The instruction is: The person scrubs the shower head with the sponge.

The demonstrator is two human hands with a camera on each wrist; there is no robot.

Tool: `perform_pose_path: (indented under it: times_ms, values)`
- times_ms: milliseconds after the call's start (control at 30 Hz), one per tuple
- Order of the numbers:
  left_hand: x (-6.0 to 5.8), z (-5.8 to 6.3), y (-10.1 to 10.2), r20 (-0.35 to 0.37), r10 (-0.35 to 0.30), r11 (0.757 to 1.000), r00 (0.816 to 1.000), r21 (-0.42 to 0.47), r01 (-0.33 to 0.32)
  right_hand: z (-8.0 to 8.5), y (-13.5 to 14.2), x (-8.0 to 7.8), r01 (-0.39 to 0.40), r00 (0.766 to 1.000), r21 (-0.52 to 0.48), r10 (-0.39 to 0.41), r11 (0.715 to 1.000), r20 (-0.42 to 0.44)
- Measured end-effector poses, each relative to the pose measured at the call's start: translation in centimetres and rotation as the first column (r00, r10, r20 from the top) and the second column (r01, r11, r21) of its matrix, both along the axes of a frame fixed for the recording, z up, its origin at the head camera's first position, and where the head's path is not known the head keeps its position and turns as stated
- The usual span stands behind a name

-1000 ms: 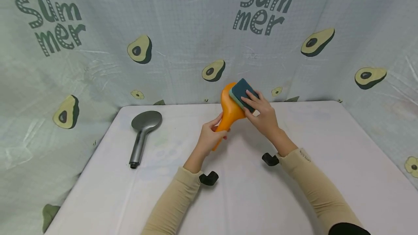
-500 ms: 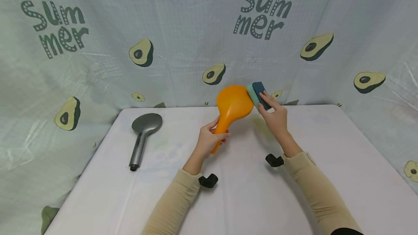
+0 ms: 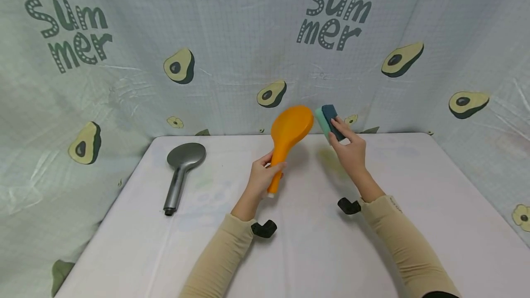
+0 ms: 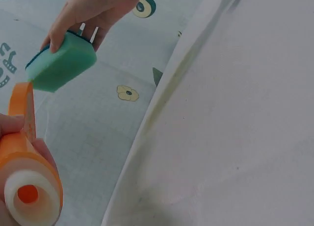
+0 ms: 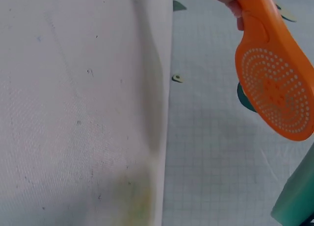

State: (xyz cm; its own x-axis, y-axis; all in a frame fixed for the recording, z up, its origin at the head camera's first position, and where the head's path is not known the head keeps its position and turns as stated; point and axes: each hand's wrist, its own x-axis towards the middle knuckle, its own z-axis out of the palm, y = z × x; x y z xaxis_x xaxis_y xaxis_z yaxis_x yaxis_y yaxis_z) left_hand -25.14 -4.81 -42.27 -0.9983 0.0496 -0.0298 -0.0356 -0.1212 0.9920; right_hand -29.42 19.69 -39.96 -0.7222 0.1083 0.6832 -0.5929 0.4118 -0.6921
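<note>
My left hand (image 3: 262,176) grips an orange shower head (image 3: 291,125) by its handle, holding it up over the far part of the table. Its round head points up and away, and the perforated face (image 5: 274,88) shows in the right wrist view. The handle's white hollow end (image 4: 32,196) faces the left wrist camera. To the right, my right hand (image 3: 351,151) pinches a sponge (image 3: 330,122) with a light green layer and a dark blue layer. The green side faces the shower head, with a narrow gap between them in the head view.
A dark grey shower head (image 3: 182,169) lies on the left of the white-covered table (image 3: 310,252). Behind the table's far edge hangs a pale curtain (image 3: 232,49) printed with avocados and lettering. Small black devices (image 3: 264,229) sit at both wrists.
The sponge was over the orange head, then at its right edge, and is now apart from it on the right. My left hand has turned the shower head, tipping it slightly left.
</note>
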Motion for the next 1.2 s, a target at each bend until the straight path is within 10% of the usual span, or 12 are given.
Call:
perform_pose_path:
  times_ms: [433,1200]
  values:
    - [0.2,0.2,0.1,-0.106,-0.097,0.981,0.99,0.159,0.113,1.8,-1.3,1.7,-0.001,1.0,0.012,0.001,1.0,0.001]
    - [-0.1,-0.6,0.1,0.097,-0.24,0.883,0.966,0.435,0.176,0.2,-3.7,-1.1,-0.054,0.991,0.229,0.08,0.972,-0.107]
